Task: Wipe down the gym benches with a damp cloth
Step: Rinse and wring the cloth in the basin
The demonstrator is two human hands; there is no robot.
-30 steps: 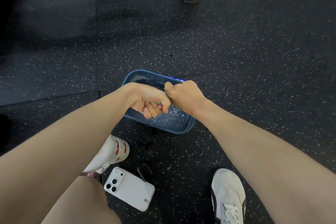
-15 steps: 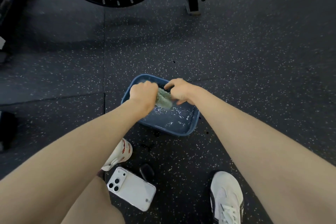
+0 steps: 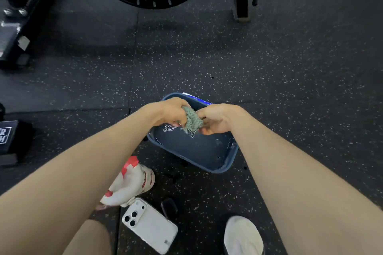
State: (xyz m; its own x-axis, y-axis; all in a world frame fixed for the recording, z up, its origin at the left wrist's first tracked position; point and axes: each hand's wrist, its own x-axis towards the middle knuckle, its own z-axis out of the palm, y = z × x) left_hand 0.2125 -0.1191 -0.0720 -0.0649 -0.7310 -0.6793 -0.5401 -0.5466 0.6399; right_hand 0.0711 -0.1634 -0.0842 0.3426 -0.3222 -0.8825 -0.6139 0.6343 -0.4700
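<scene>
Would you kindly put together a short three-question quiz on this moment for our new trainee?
1. True or false: only the left hand grips the green cloth.
2. Multiple choice: the white phone lies A) on a chair, B) on the floor, C) on a shelf.
3. Fill in the gap: the cloth is held over a blue ____.

Key
1. False: the right hand grips it too.
2. B.
3. basin.
</scene>
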